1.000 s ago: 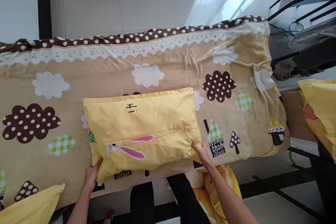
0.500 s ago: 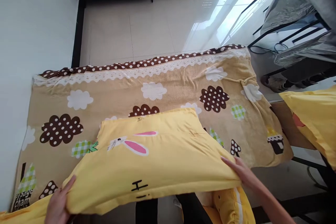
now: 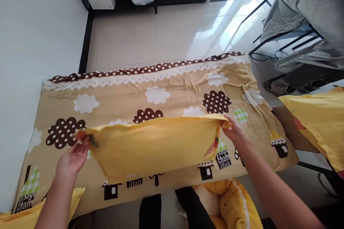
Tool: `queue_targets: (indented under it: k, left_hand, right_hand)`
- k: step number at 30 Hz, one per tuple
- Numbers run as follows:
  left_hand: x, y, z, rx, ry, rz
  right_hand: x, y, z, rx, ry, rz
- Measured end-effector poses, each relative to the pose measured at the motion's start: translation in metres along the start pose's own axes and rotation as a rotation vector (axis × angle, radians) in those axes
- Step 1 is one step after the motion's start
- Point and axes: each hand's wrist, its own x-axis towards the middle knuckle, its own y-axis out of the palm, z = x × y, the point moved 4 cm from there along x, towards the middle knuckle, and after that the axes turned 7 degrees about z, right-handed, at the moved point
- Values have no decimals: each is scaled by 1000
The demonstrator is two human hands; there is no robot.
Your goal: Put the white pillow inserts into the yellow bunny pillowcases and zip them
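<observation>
A yellow pillowcase (image 3: 161, 146) is stretched between my two hands above the table, its plain side towards me and its lower edge hanging close to the blanket. My left hand (image 3: 73, 155) pinches its left end, beside a blurred orange-and-green print. My right hand (image 3: 233, 128) grips the far right corner, where the cloth bunches at the fingers. Part of an orange print shows at the right side. Beneath lies a tan blanket (image 3: 180, 103) with white and brown dotted clouds, spread over the table.
More yellow cloth (image 3: 24, 216) lies at the near left corner. Another yellow printed cloth (image 3: 317, 114) hangs at the right. A yellow plush cushion (image 3: 236, 204) sits below the near edge, beside my legs. Plastic-covered furniture (image 3: 303, 3) stands at the back right; a white wall (image 3: 34, 35) borders the left.
My hands have moved away from me, carrying the pillowcase's near edge up and over. The rabbit print is now out of sight and a plain side shows.
</observation>
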Motion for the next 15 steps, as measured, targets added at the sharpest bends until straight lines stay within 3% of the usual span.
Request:
queue_targets:
  k: [3,5,7,8,9,11,15]
  left_hand:
    - [-5,68,7,89,-3,67]
    - [-29,118,25,183,43,120]
    - [-60,160,53,280,87,221]
    - [-75,173,69,366,98,266]
    - [-88,180,88,491,78,294]
    - [-107,175,125,701,-21,316]
    - [-117,129,180,896,-183,358]
  right_hand:
    - [-7,47,-50,-269,-7,13]
    - [-36,72,-95,-576,4,145]
    - [-71,78,-145,-746,51,269]
    - [-87,73,-169,-942,66,352]
    - [-100,60,-190,-1109,104,392]
    - [-116,19,-220,-1361,192,429]
    - [-121,-70,-233,-1465,311,416]
